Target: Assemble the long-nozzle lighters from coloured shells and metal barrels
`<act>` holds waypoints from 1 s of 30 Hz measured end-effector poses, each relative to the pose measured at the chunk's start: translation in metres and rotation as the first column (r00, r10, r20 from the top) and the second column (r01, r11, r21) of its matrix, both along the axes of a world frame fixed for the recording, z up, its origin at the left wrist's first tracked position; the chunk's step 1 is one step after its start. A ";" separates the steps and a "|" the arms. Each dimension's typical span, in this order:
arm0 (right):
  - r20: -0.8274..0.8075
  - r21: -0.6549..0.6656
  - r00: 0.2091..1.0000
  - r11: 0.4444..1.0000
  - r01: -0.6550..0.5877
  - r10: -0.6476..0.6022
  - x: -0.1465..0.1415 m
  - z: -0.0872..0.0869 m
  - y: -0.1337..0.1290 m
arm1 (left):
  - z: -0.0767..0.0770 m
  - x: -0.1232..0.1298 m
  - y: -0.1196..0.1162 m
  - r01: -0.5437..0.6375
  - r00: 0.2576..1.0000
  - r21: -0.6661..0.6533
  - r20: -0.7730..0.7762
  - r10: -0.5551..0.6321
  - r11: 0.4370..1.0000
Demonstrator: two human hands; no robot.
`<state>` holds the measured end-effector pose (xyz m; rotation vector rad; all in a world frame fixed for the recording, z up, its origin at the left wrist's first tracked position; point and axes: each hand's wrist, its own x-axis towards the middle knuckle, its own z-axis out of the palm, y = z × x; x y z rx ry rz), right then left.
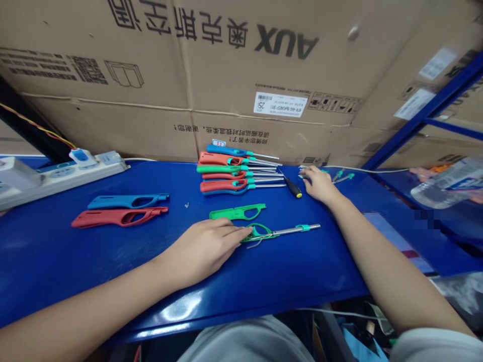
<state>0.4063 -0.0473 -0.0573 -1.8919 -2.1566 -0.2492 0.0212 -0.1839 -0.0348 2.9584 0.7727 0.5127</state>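
Observation:
My left hand (211, 246) lies over the handle of an opened green gas lighter (260, 236), its fingers closed around the part near the trigger. The lighter's metal tube points right, with a teal collar (303, 228) near its tip, and a thin wire hangs out below. Most of the handle is hidden under my palm. Just behind it lies a loose green handle half (230, 213). At the back of the table my right hand (319, 183) has its fingers bent down onto small parts beside the cardboard; what they pinch is too small to make out.
Several lighters (222, 187) lie stacked at the back, beside a black-and-yellow screwdriver (292, 187). Blue (113, 201) and red (101, 217) handle shells lie left, near a power strip (60, 173). Teal-tipped parts (342, 177), a plastic bottle (445, 186) and a cardboard box (226, 75) surround them.

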 end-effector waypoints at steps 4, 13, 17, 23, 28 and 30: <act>0.008 -0.033 1.000 0.999 -0.026 0.027 0.002 0.009 -0.004 | 0.001 0.000 0.000 -0.005 1.000 -0.019 0.003 0.005 1.000; -0.050 -0.050 0.998 0.998 -0.027 0.025 -0.001 0.023 -0.018 | 0.001 0.002 -0.001 -0.076 0.991 -0.140 0.094 0.090 0.987; -0.160 0.040 0.986 0.998 -0.049 0.054 -0.021 0.033 -0.026 | 0.002 0.004 0.002 -0.190 0.911 -0.309 0.297 0.285 0.932; -0.729 0.149 0.557 0.886 -0.440 0.399 -0.099 0.041 -0.067 | 0.003 0.007 0.002 -0.180 0.824 -0.426 0.427 0.372 0.887; -0.831 0.142 0.274 0.661 -0.737 0.483 -0.145 0.032 -0.106 | 0.000 0.012 -0.002 -0.006 0.788 -0.596 0.492 0.371 0.803; -0.842 0.088 0.268 0.610 -0.788 0.468 -0.150 0.030 -0.112 | 0.000 0.014 -0.002 0.082 0.775 -0.695 0.495 0.392 0.714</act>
